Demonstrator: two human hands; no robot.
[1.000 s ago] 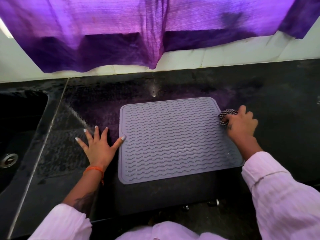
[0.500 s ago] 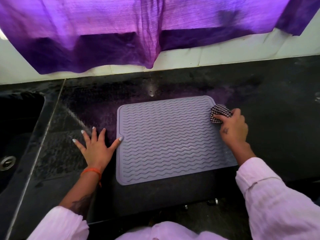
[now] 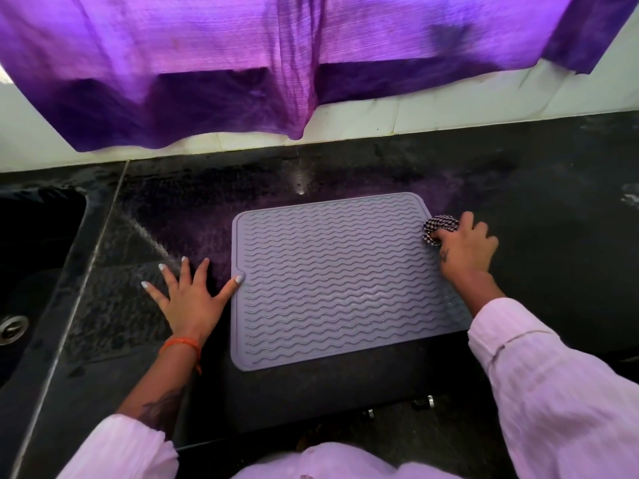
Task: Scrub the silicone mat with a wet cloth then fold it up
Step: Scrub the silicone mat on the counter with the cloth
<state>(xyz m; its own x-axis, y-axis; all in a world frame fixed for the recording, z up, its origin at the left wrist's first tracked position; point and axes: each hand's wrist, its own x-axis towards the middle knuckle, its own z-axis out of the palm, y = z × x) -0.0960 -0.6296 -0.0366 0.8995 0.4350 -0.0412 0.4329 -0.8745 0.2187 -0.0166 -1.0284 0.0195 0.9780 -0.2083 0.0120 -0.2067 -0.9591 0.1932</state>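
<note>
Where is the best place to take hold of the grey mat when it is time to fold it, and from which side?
Probably the mat's near left corner, coming from the left. It lies flat on the counter, that corner is bare, and the left hand already rests open beside the left edge. The right hand grips the cloth.

The right hand covers most of the checked cloth in its grip, and the mat edge beneath. Far left of that grip, the sink is cut off by the frame.

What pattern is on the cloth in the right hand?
A small black-and-white check, on the cloth bunched in the right hand, seen in the head view.
</note>
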